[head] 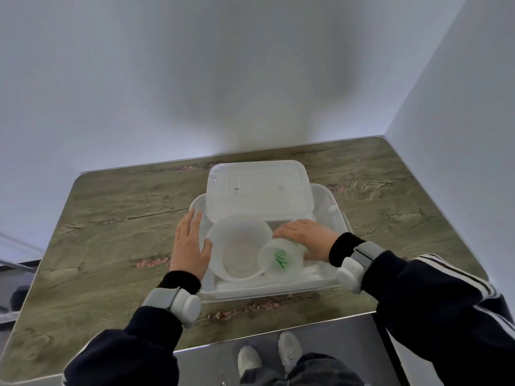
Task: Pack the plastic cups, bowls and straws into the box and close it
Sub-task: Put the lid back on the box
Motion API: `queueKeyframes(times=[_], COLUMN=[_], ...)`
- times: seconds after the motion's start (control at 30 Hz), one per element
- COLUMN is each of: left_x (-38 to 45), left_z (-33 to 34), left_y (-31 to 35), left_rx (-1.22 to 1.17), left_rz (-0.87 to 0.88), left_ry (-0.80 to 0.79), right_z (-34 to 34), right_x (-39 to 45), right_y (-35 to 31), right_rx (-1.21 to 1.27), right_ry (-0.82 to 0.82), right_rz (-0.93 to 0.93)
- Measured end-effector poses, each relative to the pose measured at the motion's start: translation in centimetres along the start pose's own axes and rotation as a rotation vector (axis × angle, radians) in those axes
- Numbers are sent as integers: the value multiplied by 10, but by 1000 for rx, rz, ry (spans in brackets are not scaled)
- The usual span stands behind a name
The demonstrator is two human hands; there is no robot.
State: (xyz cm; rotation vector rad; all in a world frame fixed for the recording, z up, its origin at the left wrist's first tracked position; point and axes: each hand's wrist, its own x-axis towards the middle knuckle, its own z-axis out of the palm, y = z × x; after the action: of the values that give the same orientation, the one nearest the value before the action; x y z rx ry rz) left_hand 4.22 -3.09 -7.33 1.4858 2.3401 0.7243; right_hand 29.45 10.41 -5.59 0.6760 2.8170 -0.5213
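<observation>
1. The box [328, 282] is sitting on the table [111, 218], its lid [256, 188] leaning at the back, so the opening is staying free for packing.
2. The left hand [189, 246] is lying flat and open against the box's left wall, gripping nothing, seemingly steadying it.
3. The right hand [309, 240] is curling over the cups [280, 259], laid sideways beside the bowls [239, 246], probably to fit under the lid.
4. Straws: cannot tell.

A wood-grain table [111, 218] stands against white walls [195, 65], grey shoes [289, 349] on the floor below it.
</observation>
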Motion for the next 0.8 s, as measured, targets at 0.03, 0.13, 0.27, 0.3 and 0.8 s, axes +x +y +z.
queueKeyframes(times=[0.03,0.13,0.27,0.3,0.8], left_x=[0,0,0,0,95], left_z=[0,0,-1,0,-34], left_y=[-1,-2,-1,0,20], left_rx=[-3,-21,-39,-43,-371], left_rz=[-1,-8,-7,-6,-163], left_ry=[1,0,-1,-1,-61], right_z=[3,12,17,15,-95], right_x=[1,8,12,12,35], right_y=[0,-1,3,3,41], right_rx=[-28,-134,-292,-319,295], right_ry=[-25,-83,-203,-206,252], right_rz=[1,50,223,254,623])
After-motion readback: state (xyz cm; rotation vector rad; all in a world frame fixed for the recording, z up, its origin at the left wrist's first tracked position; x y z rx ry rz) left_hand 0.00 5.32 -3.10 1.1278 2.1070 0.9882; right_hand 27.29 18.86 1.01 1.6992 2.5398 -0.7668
